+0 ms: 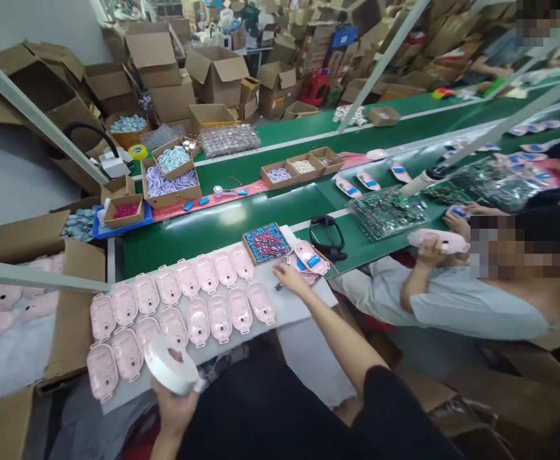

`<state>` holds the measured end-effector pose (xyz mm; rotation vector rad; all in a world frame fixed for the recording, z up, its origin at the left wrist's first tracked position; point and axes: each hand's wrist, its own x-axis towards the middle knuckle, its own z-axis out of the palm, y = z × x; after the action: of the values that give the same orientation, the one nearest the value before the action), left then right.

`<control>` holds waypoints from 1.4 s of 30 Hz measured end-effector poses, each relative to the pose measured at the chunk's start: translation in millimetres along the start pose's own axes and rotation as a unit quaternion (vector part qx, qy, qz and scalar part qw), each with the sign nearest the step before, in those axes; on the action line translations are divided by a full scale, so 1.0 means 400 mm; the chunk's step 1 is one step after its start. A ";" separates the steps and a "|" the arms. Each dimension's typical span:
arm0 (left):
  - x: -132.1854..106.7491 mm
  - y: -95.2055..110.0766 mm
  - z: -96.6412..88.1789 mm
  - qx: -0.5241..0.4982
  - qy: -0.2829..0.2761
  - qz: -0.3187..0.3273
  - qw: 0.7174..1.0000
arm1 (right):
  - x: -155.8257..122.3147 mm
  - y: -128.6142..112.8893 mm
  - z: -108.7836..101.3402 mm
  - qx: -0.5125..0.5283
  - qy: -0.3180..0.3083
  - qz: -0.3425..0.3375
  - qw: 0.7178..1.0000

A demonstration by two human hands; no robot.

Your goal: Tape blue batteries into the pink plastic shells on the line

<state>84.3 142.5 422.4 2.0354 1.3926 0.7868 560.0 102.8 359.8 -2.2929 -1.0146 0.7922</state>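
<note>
My left hand [177, 406] is closed on a roll of white tape [172, 365], held up in front of the near row of pink plastic shells [198, 321]. The shells lie open side up in two rows on a white sheet [284, 311], each with a small dark spot inside. At the sheet's right end, my right hand [290, 280] has its fingers drawn together; whatever they pinch is too small to name. Beside it lie a pink shell with a blue battery [312, 260] and a box of blue batteries with red wires [266, 243].
Black glasses-like gear [326, 237] and bagged green circuit boards [388, 214] lie to the right. A co-worker [476, 300] sits there holding a pink shell. Small-parts boxes [172, 185] stand beyond the green belt [203, 230]. Metal posts [35, 112] cross overhead; a carton [76, 313] stands left.
</note>
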 end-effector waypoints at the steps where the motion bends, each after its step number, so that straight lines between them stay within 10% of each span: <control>1: -0.028 0.013 0.013 0.002 0.002 -0.017 1.000 | 0.090 0.016 -0.035 -0.047 0.006 0.003 0.999; 4: -0.072 0.074 0.059 0.037 0.005 -0.055 0.998 | 0.297 0.053 -0.080 -0.108 -0.013 0.010 0.994; 8: -0.072 0.153 0.098 0.082 -0.006 -0.081 0.993 | 0.401 0.103 -0.045 -0.199 -0.078 -0.008 0.977; 12: -0.060 0.185 0.102 0.108 -0.002 -0.117 0.987 | 0.421 0.166 -0.028 -0.200 -0.085 -0.061 0.974; 16: -0.030 0.188 0.111 0.117 -0.003 -0.113 0.987 | 0.446 0.203 -0.067 0.019 0.004 -0.004 1.000; 25: 0.002 0.204 0.136 0.094 -0.037 -0.042 0.994 | 0.400 0.116 -0.088 0.380 0.146 -0.048 0.912; 31: -0.023 0.223 0.131 0.094 -0.037 -0.036 0.994 | 0.427 0.026 -0.120 0.442 0.176 -0.068 0.877; 42: -0.026 0.232 0.132 0.082 -0.022 -0.055 0.995 | 0.493 -0.012 -0.106 0.281 0.030 -0.042 0.958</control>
<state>177.3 97.6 451.4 2.0647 1.5742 0.5950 695.3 250.2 333.0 -1.7644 -0.7341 0.8414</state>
